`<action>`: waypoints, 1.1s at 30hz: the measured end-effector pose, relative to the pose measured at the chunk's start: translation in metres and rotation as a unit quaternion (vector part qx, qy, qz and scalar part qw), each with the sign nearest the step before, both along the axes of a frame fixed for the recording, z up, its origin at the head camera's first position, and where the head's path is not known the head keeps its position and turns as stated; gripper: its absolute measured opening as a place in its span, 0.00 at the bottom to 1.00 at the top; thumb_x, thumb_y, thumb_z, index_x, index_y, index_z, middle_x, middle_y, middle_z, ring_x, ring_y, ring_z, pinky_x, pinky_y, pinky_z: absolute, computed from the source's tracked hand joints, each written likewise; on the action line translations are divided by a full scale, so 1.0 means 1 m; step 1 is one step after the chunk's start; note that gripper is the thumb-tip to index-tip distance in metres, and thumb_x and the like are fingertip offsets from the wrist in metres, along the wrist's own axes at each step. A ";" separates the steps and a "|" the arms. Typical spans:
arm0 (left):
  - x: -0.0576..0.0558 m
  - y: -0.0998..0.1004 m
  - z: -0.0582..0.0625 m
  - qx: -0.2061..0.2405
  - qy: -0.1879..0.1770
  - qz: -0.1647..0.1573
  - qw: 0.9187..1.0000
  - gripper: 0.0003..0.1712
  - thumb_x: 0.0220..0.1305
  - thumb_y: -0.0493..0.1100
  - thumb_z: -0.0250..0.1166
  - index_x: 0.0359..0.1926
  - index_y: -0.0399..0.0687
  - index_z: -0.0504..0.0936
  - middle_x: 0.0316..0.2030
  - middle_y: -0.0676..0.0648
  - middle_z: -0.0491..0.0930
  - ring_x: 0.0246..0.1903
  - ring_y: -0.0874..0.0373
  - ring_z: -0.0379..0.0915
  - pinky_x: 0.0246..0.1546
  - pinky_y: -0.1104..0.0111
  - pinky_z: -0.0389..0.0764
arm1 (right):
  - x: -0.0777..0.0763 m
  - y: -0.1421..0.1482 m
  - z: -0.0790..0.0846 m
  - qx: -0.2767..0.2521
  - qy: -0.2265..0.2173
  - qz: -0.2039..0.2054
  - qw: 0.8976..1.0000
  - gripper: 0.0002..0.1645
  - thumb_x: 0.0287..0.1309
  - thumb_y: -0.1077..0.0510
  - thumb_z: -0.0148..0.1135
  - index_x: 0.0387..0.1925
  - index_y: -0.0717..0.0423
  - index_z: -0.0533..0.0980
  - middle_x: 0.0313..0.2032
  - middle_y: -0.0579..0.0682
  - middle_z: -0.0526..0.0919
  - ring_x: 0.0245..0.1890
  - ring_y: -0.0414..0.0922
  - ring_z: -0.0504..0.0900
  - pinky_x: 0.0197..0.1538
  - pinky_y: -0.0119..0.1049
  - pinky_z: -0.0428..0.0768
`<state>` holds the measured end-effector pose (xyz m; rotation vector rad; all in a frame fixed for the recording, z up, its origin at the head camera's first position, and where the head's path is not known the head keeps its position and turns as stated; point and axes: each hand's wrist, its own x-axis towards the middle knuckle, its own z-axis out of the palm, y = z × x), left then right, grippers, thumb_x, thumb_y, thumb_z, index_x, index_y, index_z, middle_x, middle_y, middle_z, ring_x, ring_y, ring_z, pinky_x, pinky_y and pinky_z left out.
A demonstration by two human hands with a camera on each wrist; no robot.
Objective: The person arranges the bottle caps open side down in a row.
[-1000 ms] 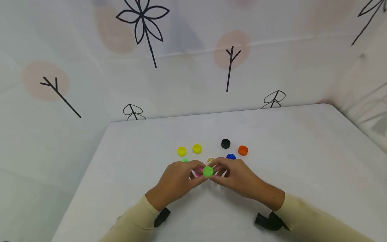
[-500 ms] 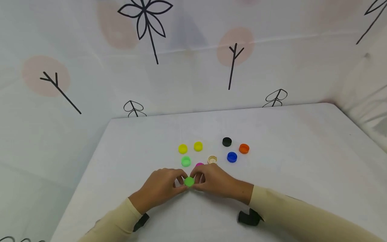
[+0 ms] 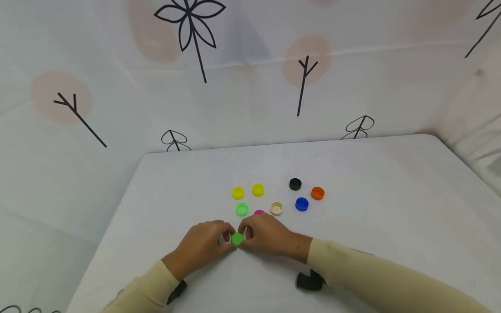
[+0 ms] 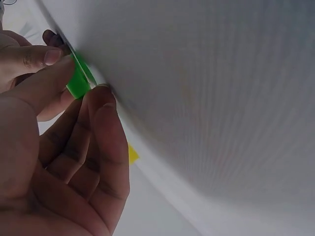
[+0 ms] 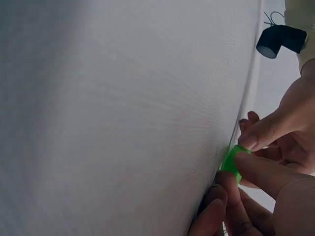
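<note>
Both hands meet low at the front middle of the white table. Thumb and fingertips of my left hand (image 3: pixel 203 243) pinch the left side of a green bottle cap (image 3: pixel 237 238). From the other side my right hand (image 3: pixel 268 237) pinches the same cap between thumb and index finger. In the left wrist view the cap (image 4: pixel 78 78) stands right at the table surface. The right wrist view has it (image 5: pixel 231 162) partly covered by fingertips. Just behind the right hand, a magenta cap (image 3: pixel 259 212) is mostly hidden by the knuckles.
Beyond the hands lie a light green cap (image 3: pixel 242 209), a beige cap (image 3: pixel 276 208), a yellow cap (image 3: pixel 238 193) and another yellow cap (image 3: pixel 258 189). Farther right are blue (image 3: pixel 302 204), orange (image 3: pixel 317 193) and black caps (image 3: pixel 295 184). A printed cloth (image 3: pixel 242 100) hangs behind the table.
Both hands have moved left and toward the body with the green cap, down to the table. The light green, beige and blue caps have come into fuller view.
</note>
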<state>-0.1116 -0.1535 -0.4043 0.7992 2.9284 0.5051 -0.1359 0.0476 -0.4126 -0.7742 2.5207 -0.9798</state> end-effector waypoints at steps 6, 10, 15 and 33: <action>0.002 0.000 -0.004 -0.013 0.035 -0.009 0.999 0.15 0.52 0.48 0.78 0.40 0.51 0.88 0.29 0.58 0.81 0.25 0.69 0.72 0.26 0.74 0.74 | 0.002 -0.002 0.002 0.013 -0.001 0.001 1.000 0.14 0.54 0.55 0.75 0.42 0.54 0.84 0.20 0.39 0.77 0.23 0.34 0.73 0.28 0.26 0.73; 0.003 0.001 -0.006 -0.022 0.056 -0.010 0.998 0.14 0.52 0.49 0.78 0.39 0.51 0.88 0.28 0.58 0.80 0.24 0.68 0.73 0.25 0.74 0.74 | 0.002 -0.002 0.003 0.018 -0.002 0.002 1.000 0.15 0.54 0.56 0.75 0.43 0.54 0.84 0.20 0.39 0.77 0.23 0.34 0.74 0.28 0.26 0.74; 0.006 0.001 -0.003 -0.033 0.064 -0.007 0.997 0.20 0.51 0.53 0.78 0.42 0.49 0.88 0.28 0.57 0.80 0.24 0.67 0.73 0.26 0.72 0.76 | 0.004 0.003 0.005 0.029 -0.015 0.005 0.999 0.20 0.53 0.54 0.76 0.48 0.53 0.83 0.21 0.37 0.78 0.24 0.35 0.75 0.30 0.26 0.75; -0.010 0.048 0.008 -0.023 0.057 0.034 0.998 0.22 0.60 0.54 0.73 0.51 0.47 0.85 0.37 0.50 0.86 0.32 0.61 0.81 0.36 0.68 0.84 | -0.006 0.038 0.019 0.022 0.029 -0.127 0.991 0.22 0.56 0.55 0.74 0.52 0.52 0.81 0.26 0.41 0.81 0.26 0.37 0.76 0.28 0.27 0.77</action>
